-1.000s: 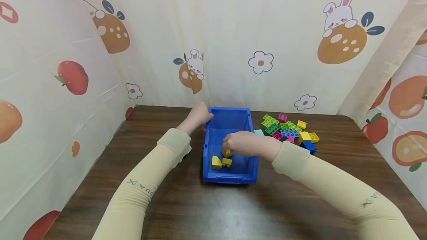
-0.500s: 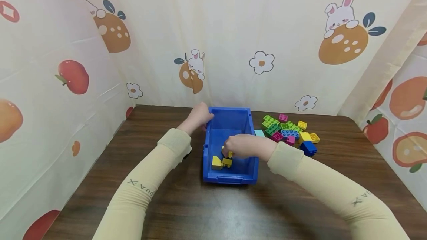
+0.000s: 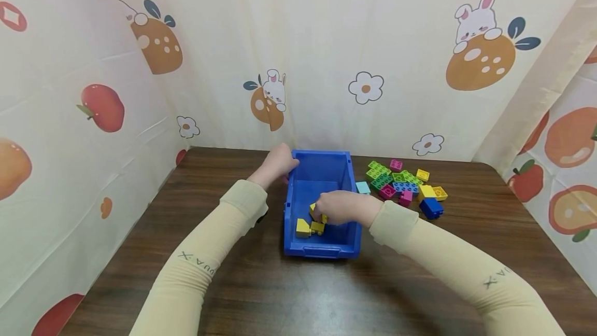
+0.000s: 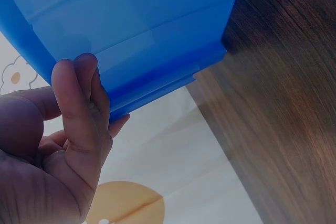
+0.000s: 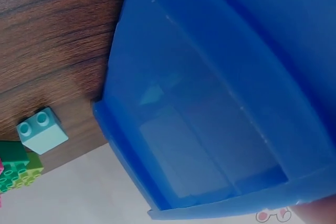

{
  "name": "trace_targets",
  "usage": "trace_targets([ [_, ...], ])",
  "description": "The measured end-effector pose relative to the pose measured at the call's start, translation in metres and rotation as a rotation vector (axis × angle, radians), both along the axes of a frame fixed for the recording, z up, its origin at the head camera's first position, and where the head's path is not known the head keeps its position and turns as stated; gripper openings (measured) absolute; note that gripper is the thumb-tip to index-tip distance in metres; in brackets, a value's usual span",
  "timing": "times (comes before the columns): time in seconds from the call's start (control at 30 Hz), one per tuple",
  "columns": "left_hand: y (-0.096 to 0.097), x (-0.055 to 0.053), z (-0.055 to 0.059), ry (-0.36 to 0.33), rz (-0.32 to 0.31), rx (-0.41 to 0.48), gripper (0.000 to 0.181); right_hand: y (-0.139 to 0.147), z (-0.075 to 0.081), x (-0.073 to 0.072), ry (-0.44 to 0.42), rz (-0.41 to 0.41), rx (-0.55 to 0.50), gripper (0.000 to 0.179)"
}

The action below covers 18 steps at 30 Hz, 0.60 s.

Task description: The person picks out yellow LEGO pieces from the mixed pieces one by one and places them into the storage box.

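My left hand (image 3: 278,162) grips the far left rim of a blue plastic bin (image 3: 322,251). In the left wrist view, the fingers (image 4: 79,111) are wrapped over the bin's edge. My right hand (image 3: 340,206) is down inside the bin, its curled fingers pinching a yellow toy brick (image 3: 313,209), which shows on both sides of the fingertips and is partly hidden by them. Just in front of it on the bin floor lie a yellow sloped brick (image 3: 302,228) and a small yellow studded piece (image 3: 317,227).
Right of the bin, a light-blue brick (image 3: 363,187) lies closest to its wall. Beyond it spreads a loose pile of green bricks (image 3: 381,180), pink, yellow and blue ones, with a dark blue brick (image 3: 431,207) at its near side. A printed curtain (image 3: 322,66) hangs behind the table.
My right hand has shifted slightly nearer and lower inside the bin, and its forearm has swung inward. The left hand and bin have stayed put.
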State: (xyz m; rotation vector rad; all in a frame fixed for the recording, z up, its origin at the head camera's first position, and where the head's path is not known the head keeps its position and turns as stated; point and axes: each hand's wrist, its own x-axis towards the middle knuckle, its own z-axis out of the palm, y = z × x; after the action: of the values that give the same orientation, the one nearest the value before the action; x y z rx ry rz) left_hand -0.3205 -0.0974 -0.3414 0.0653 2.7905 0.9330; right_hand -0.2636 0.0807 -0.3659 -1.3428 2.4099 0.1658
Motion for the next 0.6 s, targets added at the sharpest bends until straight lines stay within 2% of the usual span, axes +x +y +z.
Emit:
trace_targets([
  [0.2,0.0005,-0.0002,-0.0015,0.019,-0.008,-0.009,0.023,-0.0018,-0.0016,0.0014,0.000,-0.036,0.030,0.019],
  [0.6,0.0002,-0.0008,-0.0016,0.012,-0.002,-0.005,0.022,-0.0032,-0.0020,0.0028,0.007,-0.086,0.041,0.018],
])
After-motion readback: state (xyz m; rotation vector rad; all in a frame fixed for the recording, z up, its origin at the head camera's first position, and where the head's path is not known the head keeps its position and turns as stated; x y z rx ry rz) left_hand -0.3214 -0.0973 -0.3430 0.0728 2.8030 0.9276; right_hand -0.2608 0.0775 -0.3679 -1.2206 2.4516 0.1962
